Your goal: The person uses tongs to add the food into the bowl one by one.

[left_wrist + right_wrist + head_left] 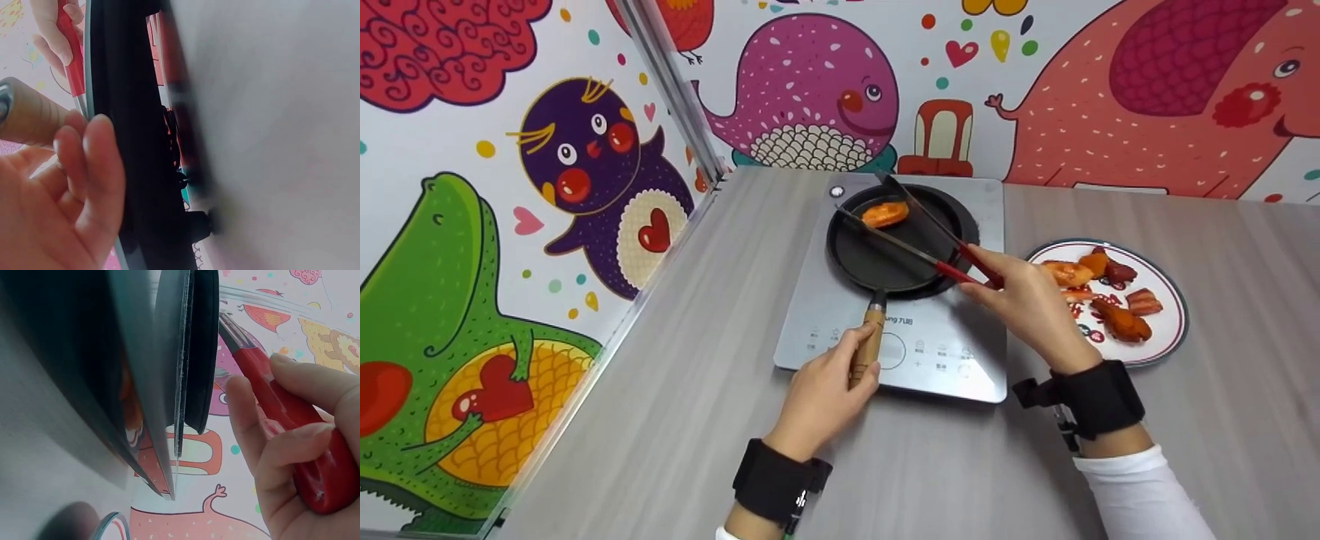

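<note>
A black frying pan sits on a silver induction cooker. In the head view my left hand grips its wooden handle; the left wrist view shows fingers curled by that handle. My right hand holds red-handled tongs, whose red grip lies in the fingers in the right wrist view. The arms of the tongs are spread apart over the pan, one on either side of an orange-brown piece of food, which lies near the pan's far side. Whether the tips touch it I cannot tell.
Right of the cooker stands a white plate with a dark rim, holding several pieces of reddish-brown food. The wood-grain table meets a painted wall at the back and a painted panel on the left.
</note>
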Demonstrator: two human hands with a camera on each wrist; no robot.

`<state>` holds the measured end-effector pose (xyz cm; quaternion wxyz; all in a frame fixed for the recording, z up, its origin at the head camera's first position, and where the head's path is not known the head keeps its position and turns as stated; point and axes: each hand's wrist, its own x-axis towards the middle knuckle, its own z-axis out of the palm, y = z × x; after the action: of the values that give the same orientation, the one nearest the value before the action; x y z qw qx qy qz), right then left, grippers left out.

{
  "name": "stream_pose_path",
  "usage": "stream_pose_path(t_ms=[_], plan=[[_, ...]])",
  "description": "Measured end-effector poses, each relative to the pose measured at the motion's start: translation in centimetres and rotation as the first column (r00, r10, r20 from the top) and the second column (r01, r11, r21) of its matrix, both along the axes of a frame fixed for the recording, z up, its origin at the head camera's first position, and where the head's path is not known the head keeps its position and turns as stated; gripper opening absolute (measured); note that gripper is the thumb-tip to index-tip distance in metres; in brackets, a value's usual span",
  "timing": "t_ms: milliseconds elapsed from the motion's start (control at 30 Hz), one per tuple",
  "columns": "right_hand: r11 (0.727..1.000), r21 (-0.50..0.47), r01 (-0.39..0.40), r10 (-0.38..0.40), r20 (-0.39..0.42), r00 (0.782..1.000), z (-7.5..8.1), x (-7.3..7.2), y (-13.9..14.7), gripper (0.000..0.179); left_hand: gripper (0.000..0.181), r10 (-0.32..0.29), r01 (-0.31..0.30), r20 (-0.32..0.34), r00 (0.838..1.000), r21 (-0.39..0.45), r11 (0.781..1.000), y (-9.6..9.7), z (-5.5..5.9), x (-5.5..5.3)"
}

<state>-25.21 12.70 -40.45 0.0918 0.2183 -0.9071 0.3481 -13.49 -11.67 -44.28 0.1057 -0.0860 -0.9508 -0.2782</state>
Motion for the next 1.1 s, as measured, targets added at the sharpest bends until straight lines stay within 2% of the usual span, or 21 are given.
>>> stream_pose_path(t_ms=[233,600,867,1100], plan=[[1.000,-0.020,0.003,-0.004,-0.044,0.999,-0.1,0.4,0.1,0.051,0.046,0.009,-0.009,0.017,1.000,0.004,1.000,0.0,0.0,0.1],[0.998,-0.061,0.023,-0.024,-0.029,0.999,0.6,1.8,0.5,0.050,0.046,0.008,-0.008,0.033,0.999,0.002,1.000,-0.2,0.1,0.0],[0.996,-0.064,0.062,-0.067,-0.076,0.995,0.9,3.2,1.7,0.049,0.047,-0.002,0.002,0.036,0.999,0.006,1.000,-0.3,0.0,-0.1],[0.990,-0.081,0.114,-0.121,-0.084,0.989,0.5,4.7,2.9,0.051,0.045,-0.008,0.008,0.029,1.000,0.010,1.000,-0.3,0.0,0.0]])
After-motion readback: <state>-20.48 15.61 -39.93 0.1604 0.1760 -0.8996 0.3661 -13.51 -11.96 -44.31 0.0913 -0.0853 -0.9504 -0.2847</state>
